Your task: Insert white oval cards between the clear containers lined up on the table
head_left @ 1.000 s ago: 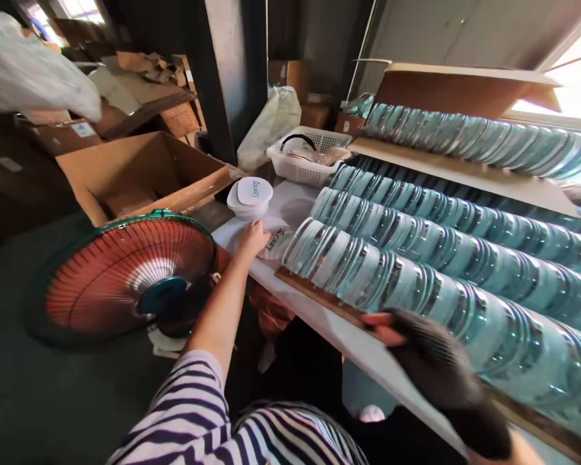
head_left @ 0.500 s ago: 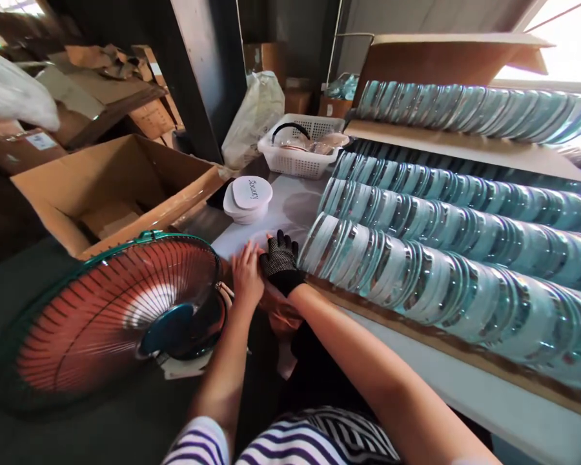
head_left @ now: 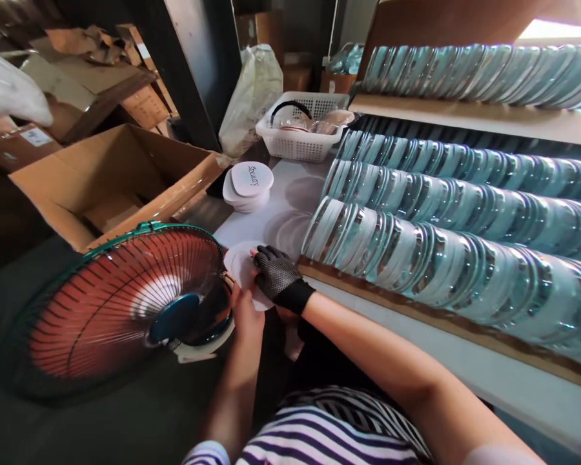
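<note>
A few thin white rounded cards (head_left: 239,263) are held over the near edge of the white tabletop, tilted and partly overlapping. My bare left hand (head_left: 246,305) grips them from below at their near left side, its fingers partly hidden. Lying over their right side, my right hand (head_left: 277,276) wears a black dotted fingerless glove, with its thumb and fingers closed on the cards. Just beyond stands a stack of similar white rounded cards (head_left: 248,186), the top one printed with dark lettering that ends in "beauty".
Rows of clear glass discs (head_left: 430,265) stand on edge in cardboard at the right. A fan (head_left: 121,310) is close on the left, before an open cardboard box (head_left: 121,174). A white plastic basket (head_left: 300,145) holding a black band sits behind the stack.
Both hands have drawn back toward me from the tabletop, and the white rounded cards now show between them. The view has also shifted slightly downward.
</note>
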The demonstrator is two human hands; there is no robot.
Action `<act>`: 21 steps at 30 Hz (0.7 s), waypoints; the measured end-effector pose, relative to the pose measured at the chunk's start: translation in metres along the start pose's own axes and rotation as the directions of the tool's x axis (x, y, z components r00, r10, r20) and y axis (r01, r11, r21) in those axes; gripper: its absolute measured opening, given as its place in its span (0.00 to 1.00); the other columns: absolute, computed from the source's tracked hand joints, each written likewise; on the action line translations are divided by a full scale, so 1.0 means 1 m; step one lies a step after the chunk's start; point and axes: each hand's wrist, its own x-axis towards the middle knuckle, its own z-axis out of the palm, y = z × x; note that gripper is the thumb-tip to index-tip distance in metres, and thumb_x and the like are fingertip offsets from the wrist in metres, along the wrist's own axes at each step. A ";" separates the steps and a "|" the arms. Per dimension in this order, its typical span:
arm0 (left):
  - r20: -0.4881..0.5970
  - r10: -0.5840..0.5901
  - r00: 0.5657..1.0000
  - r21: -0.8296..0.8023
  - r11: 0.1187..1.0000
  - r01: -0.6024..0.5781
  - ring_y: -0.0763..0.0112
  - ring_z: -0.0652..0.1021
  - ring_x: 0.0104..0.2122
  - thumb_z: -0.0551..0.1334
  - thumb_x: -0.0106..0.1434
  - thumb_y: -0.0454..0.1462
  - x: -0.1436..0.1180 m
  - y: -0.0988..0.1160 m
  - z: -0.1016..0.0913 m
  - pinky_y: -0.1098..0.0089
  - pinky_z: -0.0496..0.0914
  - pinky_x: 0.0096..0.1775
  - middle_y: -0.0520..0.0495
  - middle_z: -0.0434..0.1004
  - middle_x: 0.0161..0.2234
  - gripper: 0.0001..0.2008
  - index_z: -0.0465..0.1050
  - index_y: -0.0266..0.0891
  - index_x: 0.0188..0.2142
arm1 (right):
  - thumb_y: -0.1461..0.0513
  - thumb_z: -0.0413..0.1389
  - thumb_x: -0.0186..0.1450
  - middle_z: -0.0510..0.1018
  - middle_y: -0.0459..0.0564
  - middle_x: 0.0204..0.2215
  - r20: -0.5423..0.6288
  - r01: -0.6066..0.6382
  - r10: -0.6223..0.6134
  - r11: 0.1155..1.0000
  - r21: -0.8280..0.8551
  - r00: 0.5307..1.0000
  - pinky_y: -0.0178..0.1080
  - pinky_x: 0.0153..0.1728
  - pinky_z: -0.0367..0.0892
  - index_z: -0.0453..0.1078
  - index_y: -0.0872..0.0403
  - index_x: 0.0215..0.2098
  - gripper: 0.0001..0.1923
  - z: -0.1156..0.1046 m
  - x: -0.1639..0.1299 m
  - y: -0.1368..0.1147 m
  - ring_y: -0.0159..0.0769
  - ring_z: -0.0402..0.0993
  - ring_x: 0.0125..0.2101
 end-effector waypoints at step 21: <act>0.785 0.202 0.585 0.291 0.714 -0.637 0.65 0.78 0.42 0.60 0.65 0.35 -0.117 -0.054 0.116 0.63 0.73 0.47 0.47 0.77 0.40 0.07 0.71 0.43 0.43 | 0.62 0.54 0.67 0.82 0.52 0.46 -0.538 -0.173 0.114 0.983 -0.060 0.835 0.38 0.47 0.73 0.70 0.53 0.55 0.18 -0.148 -0.245 0.073 0.36 0.80 0.45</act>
